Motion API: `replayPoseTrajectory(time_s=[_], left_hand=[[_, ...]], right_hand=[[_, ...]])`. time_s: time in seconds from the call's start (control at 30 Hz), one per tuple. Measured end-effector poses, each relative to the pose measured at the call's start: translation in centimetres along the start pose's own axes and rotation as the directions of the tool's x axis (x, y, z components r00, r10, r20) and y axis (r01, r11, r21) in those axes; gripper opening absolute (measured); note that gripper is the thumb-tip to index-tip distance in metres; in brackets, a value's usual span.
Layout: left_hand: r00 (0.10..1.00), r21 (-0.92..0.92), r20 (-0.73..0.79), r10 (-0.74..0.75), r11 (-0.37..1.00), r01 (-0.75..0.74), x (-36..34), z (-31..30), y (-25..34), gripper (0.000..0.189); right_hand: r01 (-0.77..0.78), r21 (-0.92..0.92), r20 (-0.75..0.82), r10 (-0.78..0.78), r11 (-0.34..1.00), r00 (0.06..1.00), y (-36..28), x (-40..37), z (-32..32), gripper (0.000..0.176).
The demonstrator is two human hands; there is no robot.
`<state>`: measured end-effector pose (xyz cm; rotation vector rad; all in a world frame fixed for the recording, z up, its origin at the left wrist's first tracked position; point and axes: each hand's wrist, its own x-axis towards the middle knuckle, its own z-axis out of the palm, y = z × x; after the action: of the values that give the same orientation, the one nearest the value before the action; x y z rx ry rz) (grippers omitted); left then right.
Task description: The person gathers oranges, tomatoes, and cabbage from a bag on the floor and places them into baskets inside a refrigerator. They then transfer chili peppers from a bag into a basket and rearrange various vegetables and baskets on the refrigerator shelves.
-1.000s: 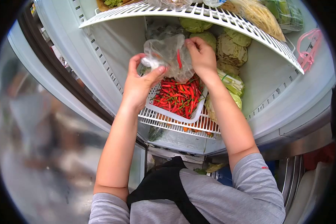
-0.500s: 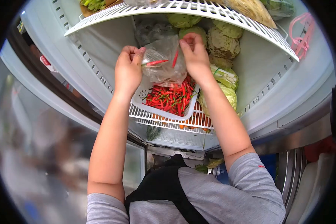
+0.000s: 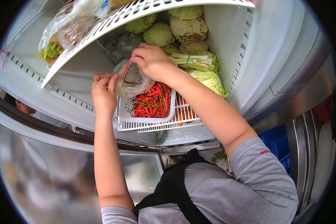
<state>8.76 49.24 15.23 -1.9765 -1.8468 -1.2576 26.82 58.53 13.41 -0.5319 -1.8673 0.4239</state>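
Head view: bag (image 3: 141, 80) seemingly hangs from right grip (image 3: 153, 62).

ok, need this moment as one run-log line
left hand: pinching plastic bag edge | right hand: gripping plastic bag top | plastic bag: clear, over basket | basket: holds red chillies, on shelf

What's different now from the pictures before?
The right hand moved left across the top of the plastic bag, and the left hand came lower. The view turned too, so everything looks shifted. The same as before: the bag is by both hands, above the basket of red chilies.
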Motion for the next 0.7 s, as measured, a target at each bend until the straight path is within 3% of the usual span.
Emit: replayPoseTrajectory(time_s=[0.03, 0.1, 0.17, 0.27, 0.3, 0.37, 0.4, 0.43, 0.5, 0.53, 0.57, 0.63, 0.67, 0.7], left_hand=[[0.996, 0.026, -0.02, 0.084, 0.996, -0.083, -0.1, -0.1, -0.1, 0.013], [0.997, 0.048, -0.021, 0.074, 0.996, -0.073, -0.1, 0.1, 0.0, 0.01], [0.976, -0.432, 0.072, -0.207, 0.875, 0.217, 0.0, 0.4, -0.1, 0.01], [0.957, -0.491, 0.142, -0.254, 0.821, 0.291, 0.3, 0.4, 0.0, 0.015], [0.955, -0.491, 0.134, -0.263, 0.82, 0.295, 0.4, 0.5, 0.0, 0.015], [0.992, -0.206, 0.038, -0.116, 0.971, 0.122, 0.5, 0.8, 0.2, 0.023], [0.989, -0.074, 0.041, -0.141, 0.987, 0.144, 0.5, 0.3, 1.5, 0.028], [0.987, -0.071, 0.033, -0.157, 0.985, 0.159, 0.3, 0.4, 1.4, 0.028], [0.999, 0.083, 0.042, -0.019, 0.996, 0.016, 0.5, 0.7, 0.7, 0.03], [0.998, 0.073, 0.032, 0.063, 0.995, -0.065, 0.5, 1.1, -0.1, 0.03], [0.998, 0.073, 0.032, 0.046, 0.996, -0.048, 0.5, 1.6, -0.6, 0.03], [0.959, 0.151, -0.159, 0.234, 0.966, -0.211, 0.3, 2.3, -0.7, 0.028], [0.996, -0.159, 0.055, -0.075, 0.984, 0.083, 0.3, 1.9, -1.0, 0.03], [0.995, -0.159, 0.049, -0.089, 0.983, 0.095, 0.1, 1.8, -1.1, 0.03]], right_hand=[[0.05, -0.042, -0.095, -0.054, 0.998, 0.994, 0.0, 0.1, 0.2, 0.022], [0.049, -0.027, -0.091, -0.051, 0.998, 0.995, 0.0, 0.0, 0.5, 0.021], [-0.019, 0.069, -0.003, 0.02, 0.997, 1.0, 0.0, 0.0, 0.9, 0.022], [-0.113, 0.16, 0.103, 0.097, 0.981, 0.99, -1.1, -0.3, 0.8, 0.021], [-0.109, 0.163, 0.113, 0.091, 0.98, 0.989, -1.2, -0.5, 1.0, 0.021], [-0.05, 0.203, -0.043, 0.06, 0.978, 0.997, -1.2, -0.9, 1.4, 0.016], [0.006, 0.164, 0.029, -0.011, 0.986, 1.0, -0.4, -0.6, 1.5, 0.017], [0.008, 0.172, 0.044, -0.016, 0.985, 0.999, -0.3, -0.5, 1.4, 0.017], [-0.05, 0.251, 0.158, 0.01, 0.967, 0.987, -0.4, -0.4, 1.4, 0.017], [-0.092, 0.243, 0.197, 0.044, 0.966, 0.979, -0.6, -0.3, 1.3, 0.019], [-0.1, 0.246, 0.212, 0.047, 0.964, 0.976, -0.4, -0.3, 1.4, 0.019], [0.172, -0.074, -0.006, -0.172, 0.982, 0.985, 0.4, -0.2, 1.5, 0.021], [-0.014, -0.009, -0.028, 0.014, 1.0, 1.0, 1.0, 0.1, 1.6, 0.022], [-0.2, 0.032, 0.032, 0.199, 0.979, 0.979, 0.3, 0.4, 0.7, 0.026]])
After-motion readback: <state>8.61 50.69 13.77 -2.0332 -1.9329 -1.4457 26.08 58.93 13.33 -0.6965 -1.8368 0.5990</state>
